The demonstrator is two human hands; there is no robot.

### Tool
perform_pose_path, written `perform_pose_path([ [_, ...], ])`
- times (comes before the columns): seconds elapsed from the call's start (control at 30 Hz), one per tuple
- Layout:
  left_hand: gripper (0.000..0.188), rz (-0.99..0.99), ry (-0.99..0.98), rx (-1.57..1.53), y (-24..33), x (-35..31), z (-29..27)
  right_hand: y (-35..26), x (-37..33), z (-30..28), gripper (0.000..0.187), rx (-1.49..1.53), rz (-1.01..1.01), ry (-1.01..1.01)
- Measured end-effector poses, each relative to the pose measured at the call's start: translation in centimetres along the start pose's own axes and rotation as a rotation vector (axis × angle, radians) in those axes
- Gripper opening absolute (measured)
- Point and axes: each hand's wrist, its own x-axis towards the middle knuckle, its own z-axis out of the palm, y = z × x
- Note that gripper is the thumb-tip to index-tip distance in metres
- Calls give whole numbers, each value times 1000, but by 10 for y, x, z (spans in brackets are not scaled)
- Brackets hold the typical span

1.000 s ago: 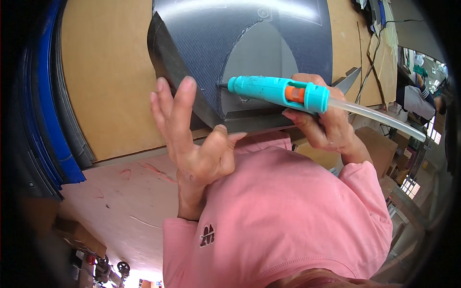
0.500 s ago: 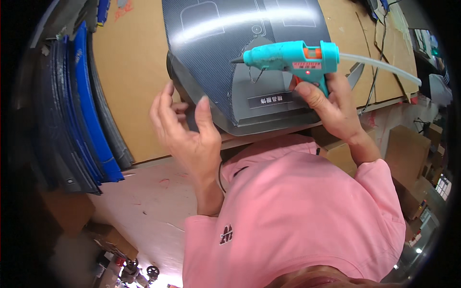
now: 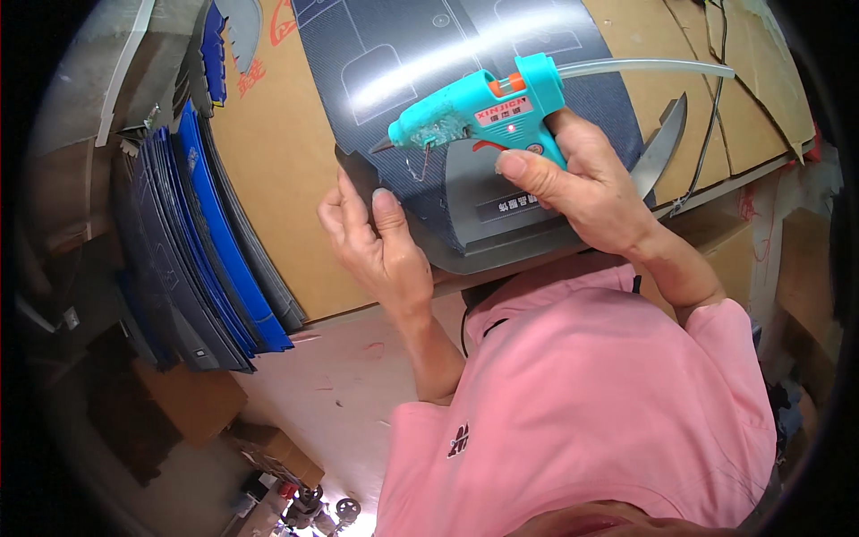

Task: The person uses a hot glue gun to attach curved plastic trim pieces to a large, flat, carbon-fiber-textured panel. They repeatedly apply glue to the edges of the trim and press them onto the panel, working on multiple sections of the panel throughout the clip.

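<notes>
My right hand (image 3: 595, 183) is closed around the handle of a turquoise glue gun (image 3: 447, 116), its thumb lying along the near side. A whitish glue stick (image 3: 644, 66) sticks out of the back of the gun. The dark nozzle points left, just above a raised flap (image 3: 360, 172) at the left edge of a dark, glossy, carbon-patterned panel (image 3: 497, 210). My left hand (image 3: 385, 255) pinches that flap between thumb and fingers. Thin strings of glue hang under the front of the gun. The gun hides part of the panel.
A stack of curved blue and dark sheets (image 3: 246, 277) stands on the left end of the brown worktable (image 3: 268, 170). Right of the panel are a curved grey strip (image 3: 664, 148) and a black cable (image 3: 713, 112). Cardboard boxes (image 3: 720, 255) stand below the table at right.
My left hand has closed on the panel's left flap and bent it up. The glue gun has moved left and down in the picture, its nozzle now tilted down toward the flap.
</notes>
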Motion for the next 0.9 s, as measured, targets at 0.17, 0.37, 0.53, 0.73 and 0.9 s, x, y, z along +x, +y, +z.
perform_pose_path([
  [0.17,42,13,-13,-50,-4,-1,2,-3,1,2,43,3,-32,28],
  [0.37,42,-4,-26,-86,1,-1,3,-2,1,3,42,-1,-44,36],
  [0.53,43,0,-28,-103,1,0,2,0,-1,2,41,-27,-36,15],
  [0.73,44,37,-8,-111,-1,-1,4,2,0,4,42,-7,-83,32],
  [0.9,44,21,-14,-128,2,0,6,4,-1,3,42,-5,-78,34],
])
